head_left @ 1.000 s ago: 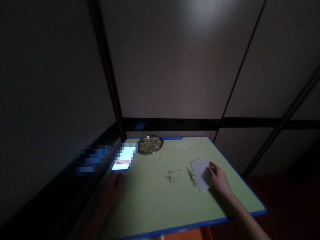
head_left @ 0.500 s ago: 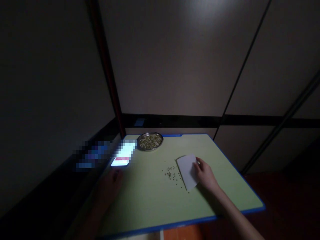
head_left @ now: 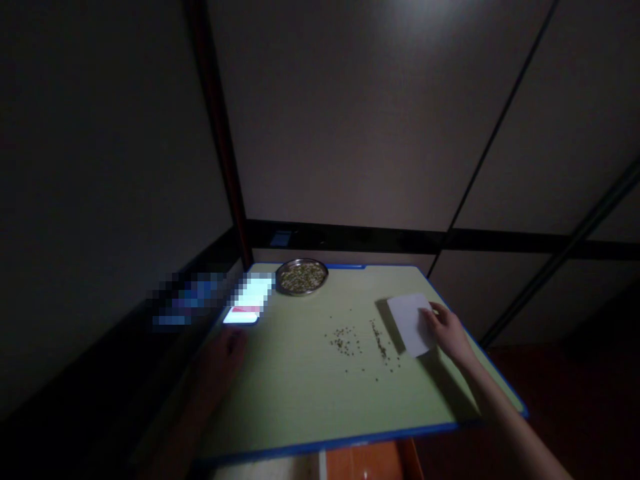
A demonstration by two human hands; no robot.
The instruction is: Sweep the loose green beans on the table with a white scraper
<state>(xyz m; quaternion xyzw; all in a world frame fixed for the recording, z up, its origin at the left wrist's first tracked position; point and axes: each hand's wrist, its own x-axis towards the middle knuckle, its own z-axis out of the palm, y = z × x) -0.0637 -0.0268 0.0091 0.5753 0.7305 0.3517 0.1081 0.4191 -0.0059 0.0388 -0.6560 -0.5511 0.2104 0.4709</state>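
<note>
My right hand point(head_left: 447, 332) pinches the right edge of a white card point(head_left: 411, 325), thumb on its face. The card is tilted and raised a little, casting a shadow on the table. Left of it, small dark seeds or grains lie in a loose patch point(head_left: 343, 341) and in a narrow line point(head_left: 379, 343). In deep shadow at the table's left side rests my left hand point(head_left: 227, 353), just below a lit phone point(head_left: 245, 308); its fingers are too dark to read. Farther back stands a round metal plate point(head_left: 316, 289) holding many greenish and pale bits.
The pale green table point(head_left: 300, 407) has a blue rim point(head_left: 350, 441). Large wall panels with a dark band point(head_left: 360, 238) rise behind it. An orange object point(head_left: 365, 461) shows below the front edge. A blurred-out dark object point(head_left: 187, 300) is at the left.
My right hand has moved the card to the right and lifted it off the table. A line of grains now shows where the card was. My left hand stays by the phone.
</note>
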